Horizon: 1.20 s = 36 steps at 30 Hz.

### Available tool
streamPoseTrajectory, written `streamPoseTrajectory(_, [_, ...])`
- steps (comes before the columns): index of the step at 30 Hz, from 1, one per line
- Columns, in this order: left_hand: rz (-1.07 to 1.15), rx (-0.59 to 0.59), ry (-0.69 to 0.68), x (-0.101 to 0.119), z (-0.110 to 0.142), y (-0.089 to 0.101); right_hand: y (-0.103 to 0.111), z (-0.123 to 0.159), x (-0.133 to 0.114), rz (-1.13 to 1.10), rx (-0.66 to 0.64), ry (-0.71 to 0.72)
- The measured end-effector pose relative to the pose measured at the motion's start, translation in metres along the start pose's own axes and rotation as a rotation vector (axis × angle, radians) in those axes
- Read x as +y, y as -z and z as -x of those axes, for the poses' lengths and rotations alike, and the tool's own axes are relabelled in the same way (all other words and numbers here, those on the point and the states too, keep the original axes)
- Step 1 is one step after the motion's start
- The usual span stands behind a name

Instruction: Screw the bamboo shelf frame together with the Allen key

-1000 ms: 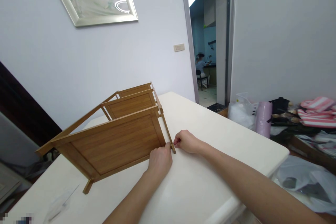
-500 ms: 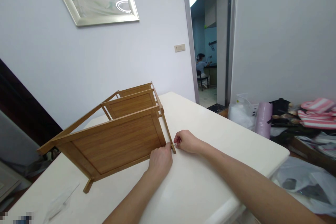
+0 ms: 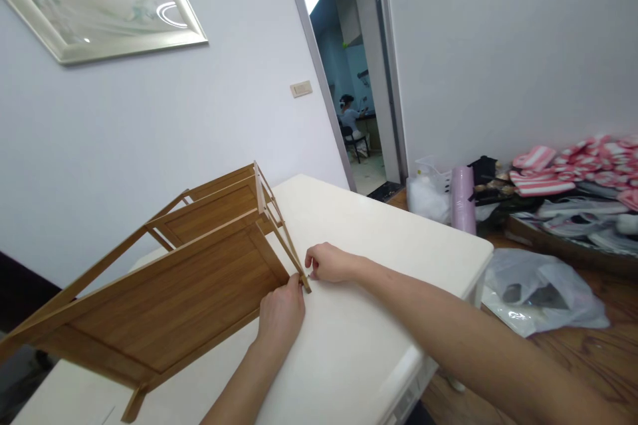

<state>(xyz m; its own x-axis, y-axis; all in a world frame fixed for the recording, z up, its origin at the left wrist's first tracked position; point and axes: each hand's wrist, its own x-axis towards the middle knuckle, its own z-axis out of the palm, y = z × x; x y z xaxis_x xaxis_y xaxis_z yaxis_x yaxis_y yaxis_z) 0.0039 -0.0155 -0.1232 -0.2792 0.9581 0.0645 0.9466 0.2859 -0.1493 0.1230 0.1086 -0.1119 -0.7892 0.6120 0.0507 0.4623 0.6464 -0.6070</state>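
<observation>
A brown wooden shelf unit [image 3: 194, 299] with several panels rests tilted on the white table [image 3: 349, 339]. My left hand [image 3: 282, 309] grips the lower corner of the frame, its thumb by the end of a thin leg rail [image 3: 286, 246]. Just right of that rail end, my right hand [image 3: 329, 261] is closed in a pinch. Between its fingertips a tiny screw-like piece [image 3: 310, 275] shows, pointing at the rail; most of it is hidden. I cannot tell whether it touches the wood.
On the floor to the right lie a plastic bag [image 3: 543, 292], a pink roll [image 3: 463, 199] and striped pink cloth [image 3: 541, 180]. A framed picture [image 3: 134, 46] hangs on the wall. Through the doorway, a person [image 3: 350, 118] sits on a chair.
My view has swung to the right, so shelf and hands appear further left. The shelf looks turned slightly, with more of its side rails showing. Both hands keep their places at the corner.
</observation>
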Motion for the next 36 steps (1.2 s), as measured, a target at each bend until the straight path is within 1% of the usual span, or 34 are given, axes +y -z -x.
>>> streamPoseTrajectory(8, [0.003,-0.006,0.015,0.0000,0.0001,-0.0001,-0.0045,-0.0011,0.0007,-0.001,-0.034,0.004])
streamPoseTrajectory(16, [0.010,0.014,0.006,0.0007,0.0009,0.0002,0.0005,-0.0014,0.0013,-0.006,-0.033,0.015])
streamPoseTrajectory(28, [0.024,0.022,-0.011,0.0001,-0.0007,-0.0022,0.0016,0.0008,0.0023,0.024,-0.041,0.046])
streamPoseTrajectory(36, [0.019,0.020,-0.011,-0.0003,-0.0007,-0.0026,0.0005,0.0013,0.0000,0.051,-0.047,0.037])
